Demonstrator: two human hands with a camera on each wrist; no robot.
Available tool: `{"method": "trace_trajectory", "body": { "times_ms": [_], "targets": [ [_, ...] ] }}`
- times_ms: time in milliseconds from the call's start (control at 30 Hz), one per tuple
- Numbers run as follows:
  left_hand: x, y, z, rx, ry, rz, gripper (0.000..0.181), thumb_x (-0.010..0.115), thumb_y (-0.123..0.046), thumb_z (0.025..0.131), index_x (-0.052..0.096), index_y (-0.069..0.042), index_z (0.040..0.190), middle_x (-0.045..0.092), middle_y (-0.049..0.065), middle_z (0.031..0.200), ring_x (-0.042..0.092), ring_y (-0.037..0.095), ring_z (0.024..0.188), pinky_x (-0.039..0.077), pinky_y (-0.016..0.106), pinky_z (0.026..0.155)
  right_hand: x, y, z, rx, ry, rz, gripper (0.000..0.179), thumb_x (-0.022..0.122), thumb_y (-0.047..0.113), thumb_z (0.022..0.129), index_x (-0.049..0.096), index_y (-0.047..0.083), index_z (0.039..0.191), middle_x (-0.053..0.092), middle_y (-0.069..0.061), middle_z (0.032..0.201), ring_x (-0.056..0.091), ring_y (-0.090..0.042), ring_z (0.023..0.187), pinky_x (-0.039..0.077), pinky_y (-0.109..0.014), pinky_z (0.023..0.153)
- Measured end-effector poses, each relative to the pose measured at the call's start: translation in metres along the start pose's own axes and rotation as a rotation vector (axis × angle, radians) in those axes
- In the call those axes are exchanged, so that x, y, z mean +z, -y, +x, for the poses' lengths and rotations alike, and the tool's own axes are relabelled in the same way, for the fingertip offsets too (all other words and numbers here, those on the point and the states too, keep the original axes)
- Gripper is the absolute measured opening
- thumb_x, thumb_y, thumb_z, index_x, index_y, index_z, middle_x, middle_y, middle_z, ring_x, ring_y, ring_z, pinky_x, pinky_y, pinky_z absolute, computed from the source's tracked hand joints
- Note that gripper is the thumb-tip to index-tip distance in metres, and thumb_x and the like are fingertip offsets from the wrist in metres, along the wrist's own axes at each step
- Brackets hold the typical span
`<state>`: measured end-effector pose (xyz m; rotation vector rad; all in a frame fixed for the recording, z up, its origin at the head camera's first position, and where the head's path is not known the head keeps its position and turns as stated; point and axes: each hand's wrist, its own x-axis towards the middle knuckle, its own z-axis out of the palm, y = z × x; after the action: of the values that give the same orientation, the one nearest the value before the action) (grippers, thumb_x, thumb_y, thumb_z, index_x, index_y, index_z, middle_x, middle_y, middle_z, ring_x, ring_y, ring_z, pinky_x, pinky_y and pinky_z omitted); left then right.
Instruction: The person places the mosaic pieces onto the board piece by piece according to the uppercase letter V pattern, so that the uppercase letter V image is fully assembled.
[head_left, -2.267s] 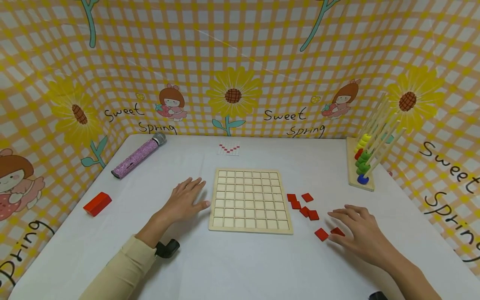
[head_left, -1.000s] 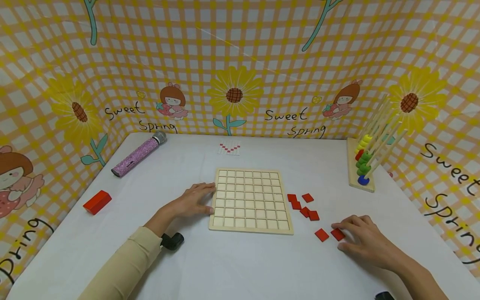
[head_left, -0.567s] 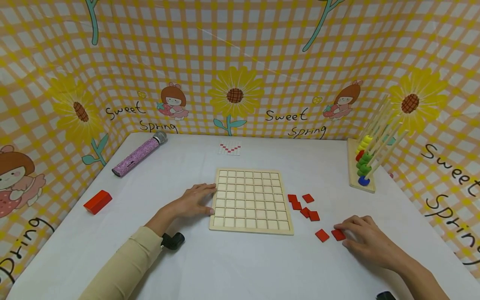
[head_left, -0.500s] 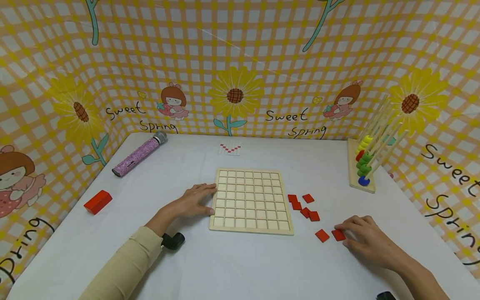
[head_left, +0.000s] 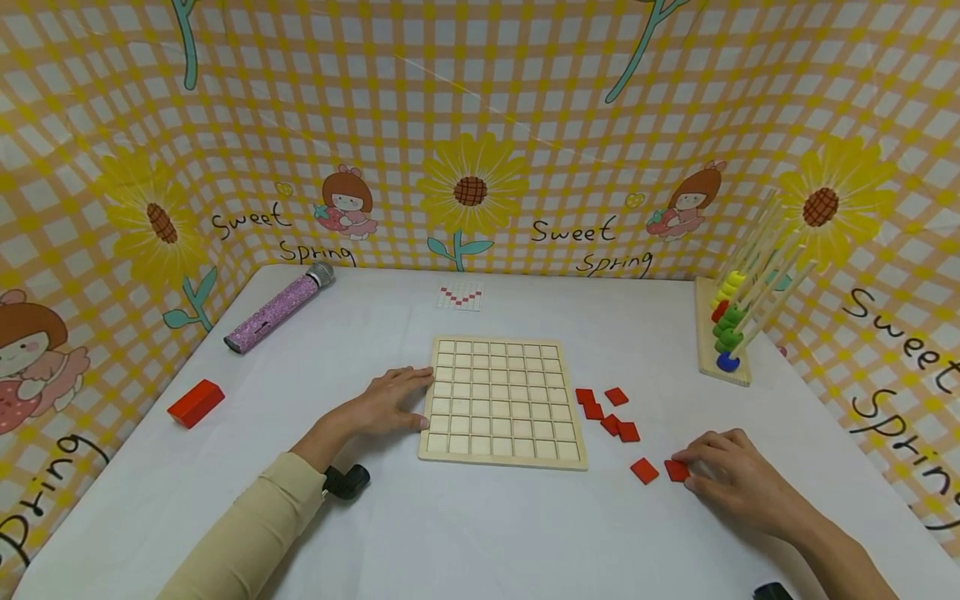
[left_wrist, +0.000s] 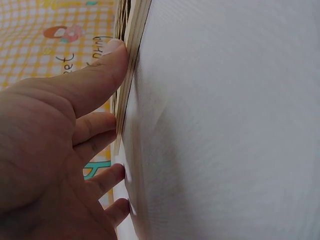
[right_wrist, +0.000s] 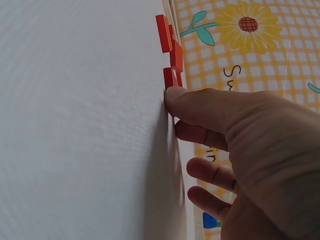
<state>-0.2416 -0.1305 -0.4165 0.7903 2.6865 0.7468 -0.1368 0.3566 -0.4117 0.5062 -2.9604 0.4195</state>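
Observation:
A square wooden grid board [head_left: 501, 404] lies flat in the middle of the table. My left hand [head_left: 380, 403] rests against its left edge, fingers extended; the left wrist view shows the thumb [left_wrist: 102, 75] touching the board's rim. On the right, my right hand [head_left: 738, 483] pinches a small red square tile [head_left: 677, 471] by its edges between thumb and index finger, the tile low at the table surface. In the right wrist view the thumb tip meets this red tile [right_wrist: 170, 76]. Another red tile [head_left: 644, 471] lies just left of it. Several more red tiles [head_left: 592, 412] lie beside the board's right edge.
A small card [head_left: 460, 297] with a red V pattern lies behind the board. A purple glittery microphone [head_left: 273, 312] and a red block [head_left: 197, 403] are at the left. A wooden peg stand with coloured beads [head_left: 727, 337] stands at the back right.
My left hand has moved from beside the board to touch its left edge. My right hand has drawn slightly right and its thumb and index finger have closed on the rightmost red tile.

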Motion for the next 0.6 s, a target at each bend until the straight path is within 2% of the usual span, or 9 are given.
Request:
{"method": "trace_trajectory", "body": {
  "times_ms": [200, 400, 600],
  "targets": [
    [0.000, 0.000, 0.001, -0.004, 0.004, 0.000, 0.072, 0.068, -0.032, 0.086, 0.034, -0.009, 0.146, 0.026, 0.007, 0.157, 0.017, 0.037, 0.145, 0.015, 0.059, 0.114, 0.002, 0.000, 0.000, -0.029, -0.055, -0.006, 0.021, 0.078, 0.022, 0.076, 0.071, 0.026, 0.096, 0.061, 0.013, 0.097, 0.026, 0.011, 0.093, 0.041, -0.023, 0.072],
    [0.000, 0.001, 0.001, -0.014, 0.007, 0.012, 0.073, 0.067, -0.032, 0.086, 0.033, -0.010, 0.147, 0.025, 0.006, 0.157, 0.016, 0.035, 0.145, 0.015, 0.058, 0.115, 0.002, 0.003, 0.001, -0.046, -0.095, -0.006, 0.024, 0.080, 0.022, 0.073, 0.071, 0.024, 0.095, 0.061, 0.011, 0.096, 0.027, 0.010, 0.093, 0.042, -0.022, 0.071],
    [0.001, 0.001, 0.001, -0.007, 0.005, 0.004, 0.073, 0.068, -0.031, 0.086, 0.034, -0.009, 0.146, 0.026, 0.007, 0.157, 0.017, 0.037, 0.145, 0.016, 0.059, 0.114, 0.002, 0.018, 0.008, -0.082, -0.123, -0.005, 0.025, 0.081, 0.023, 0.072, 0.071, 0.024, 0.095, 0.060, 0.013, 0.095, 0.029, 0.008, 0.094, 0.043, -0.022, 0.073]
  ]
}}
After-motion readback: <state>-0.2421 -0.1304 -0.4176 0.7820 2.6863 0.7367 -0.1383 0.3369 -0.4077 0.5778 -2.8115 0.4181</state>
